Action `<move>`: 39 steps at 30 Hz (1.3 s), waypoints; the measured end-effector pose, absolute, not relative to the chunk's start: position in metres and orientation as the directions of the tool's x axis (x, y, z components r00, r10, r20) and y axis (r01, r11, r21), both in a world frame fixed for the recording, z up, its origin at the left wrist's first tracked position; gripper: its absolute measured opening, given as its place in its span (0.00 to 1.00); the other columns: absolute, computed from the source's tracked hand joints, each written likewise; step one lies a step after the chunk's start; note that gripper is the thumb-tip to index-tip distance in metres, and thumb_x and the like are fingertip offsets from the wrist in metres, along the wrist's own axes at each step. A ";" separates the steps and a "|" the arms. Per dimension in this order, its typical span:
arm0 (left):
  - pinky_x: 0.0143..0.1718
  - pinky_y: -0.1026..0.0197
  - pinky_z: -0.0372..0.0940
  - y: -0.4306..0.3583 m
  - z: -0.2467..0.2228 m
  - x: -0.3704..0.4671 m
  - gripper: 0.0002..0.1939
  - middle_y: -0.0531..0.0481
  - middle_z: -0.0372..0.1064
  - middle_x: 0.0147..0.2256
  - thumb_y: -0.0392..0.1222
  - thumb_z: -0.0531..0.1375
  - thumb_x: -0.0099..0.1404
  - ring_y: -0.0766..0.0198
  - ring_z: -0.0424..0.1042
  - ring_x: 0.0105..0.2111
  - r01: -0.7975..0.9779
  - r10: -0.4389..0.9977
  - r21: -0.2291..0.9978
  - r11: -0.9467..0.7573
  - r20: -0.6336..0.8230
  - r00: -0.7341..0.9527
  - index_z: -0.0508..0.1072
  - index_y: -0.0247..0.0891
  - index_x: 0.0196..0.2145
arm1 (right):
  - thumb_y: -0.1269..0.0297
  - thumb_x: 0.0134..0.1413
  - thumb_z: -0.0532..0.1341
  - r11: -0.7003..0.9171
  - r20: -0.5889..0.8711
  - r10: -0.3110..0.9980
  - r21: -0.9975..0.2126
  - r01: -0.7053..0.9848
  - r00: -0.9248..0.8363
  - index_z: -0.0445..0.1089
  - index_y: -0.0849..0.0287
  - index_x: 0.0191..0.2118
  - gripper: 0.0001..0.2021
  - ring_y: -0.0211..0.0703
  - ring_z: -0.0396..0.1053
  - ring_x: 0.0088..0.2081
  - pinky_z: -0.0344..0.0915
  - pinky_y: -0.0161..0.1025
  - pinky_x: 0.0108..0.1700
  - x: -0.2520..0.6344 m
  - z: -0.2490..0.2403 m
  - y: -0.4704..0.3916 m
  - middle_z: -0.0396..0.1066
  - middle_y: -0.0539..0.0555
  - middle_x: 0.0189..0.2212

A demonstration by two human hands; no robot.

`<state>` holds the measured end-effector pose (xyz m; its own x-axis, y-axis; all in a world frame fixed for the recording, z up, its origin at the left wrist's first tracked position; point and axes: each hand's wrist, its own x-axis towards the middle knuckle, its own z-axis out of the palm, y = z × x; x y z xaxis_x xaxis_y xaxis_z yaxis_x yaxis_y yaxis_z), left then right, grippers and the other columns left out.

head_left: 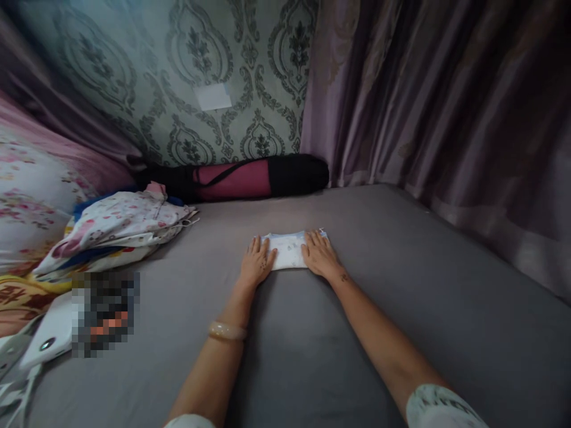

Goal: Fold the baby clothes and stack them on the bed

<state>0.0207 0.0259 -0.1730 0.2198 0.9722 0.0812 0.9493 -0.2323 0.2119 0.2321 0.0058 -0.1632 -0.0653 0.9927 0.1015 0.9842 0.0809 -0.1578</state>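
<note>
A small folded white cloth with a faint print and a light blue edge lies flat on the grey bed sheet. Over its left end rests my left hand, palm down with the fingers stretched forward. My right hand lies the same way on the right end, fingers flat and slightly apart. Between the two hands the middle of the cloth shows. What lies under the palms is hidden. A pale bangle sits on my left forearm.
At the left is a pile of printed clothes beside a floral pillow. A white device with a cable lies nearer, next to a blurred-out patch. A long black and pink bag lies along the wall; curtains hang at the right.
</note>
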 end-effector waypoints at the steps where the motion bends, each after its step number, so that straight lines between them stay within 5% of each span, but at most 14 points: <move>1: 0.64 0.50 0.45 0.027 -0.173 0.018 0.32 0.34 0.45 0.67 0.53 0.42 0.72 0.49 0.44 0.67 0.951 0.975 0.215 -0.220 0.082 0.207 0.54 0.29 0.65 | 0.59 0.66 0.41 0.048 0.116 0.993 -0.153 0.987 -0.031 0.50 0.72 0.67 0.30 0.53 0.42 0.68 0.39 0.49 0.67 0.236 -0.164 0.006 0.47 0.64 0.67; 15: 0.64 0.47 0.46 0.034 -0.172 0.007 0.31 0.35 0.46 0.67 0.51 0.42 0.71 0.51 0.46 0.67 0.913 0.988 0.379 -0.153 0.067 0.138 0.54 0.29 0.65 | 0.57 0.66 0.39 -0.006 0.058 0.998 -0.158 0.987 0.016 0.48 0.76 0.66 0.32 0.55 0.44 0.67 0.42 0.50 0.66 0.254 -0.164 0.012 0.47 0.68 0.67; 20: 0.65 0.44 0.45 0.032 -0.171 0.009 0.28 0.40 0.50 0.66 0.48 0.42 0.72 0.52 0.46 0.67 0.902 0.973 0.376 -0.212 0.165 0.160 0.56 0.33 0.64 | 0.56 0.65 0.37 0.114 0.124 0.987 -0.121 0.986 -0.099 0.48 0.75 0.67 0.33 0.53 0.41 0.68 0.39 0.49 0.68 0.250 -0.157 0.011 0.45 0.66 0.68; 26: 0.65 0.48 0.48 0.032 -0.174 0.006 0.27 0.37 0.49 0.66 0.45 0.44 0.72 0.50 0.48 0.66 0.912 0.972 0.338 -0.234 0.078 0.221 0.57 0.28 0.64 | 0.55 0.64 0.38 0.174 0.085 0.983 -0.184 0.968 -0.160 0.49 0.77 0.66 0.34 0.52 0.41 0.68 0.41 0.47 0.68 0.264 -0.180 0.024 0.45 0.67 0.67; 39: 0.63 0.54 0.53 0.045 -0.187 -0.002 0.23 0.39 0.60 0.61 0.36 0.50 0.68 0.58 0.57 0.63 0.787 0.960 0.561 -0.259 0.236 0.148 0.63 0.33 0.60 | 0.56 0.66 0.38 0.298 0.117 0.953 -0.165 0.940 -0.281 0.50 0.69 0.67 0.31 0.48 0.42 0.68 0.39 0.49 0.67 0.217 -0.159 0.023 0.47 0.61 0.68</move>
<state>-0.0017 0.0448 -0.1872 0.1480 0.9604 0.2361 0.7865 -0.2591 0.5606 0.2168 0.0227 -0.1588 -0.2809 0.9526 0.1170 0.9403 0.2976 -0.1650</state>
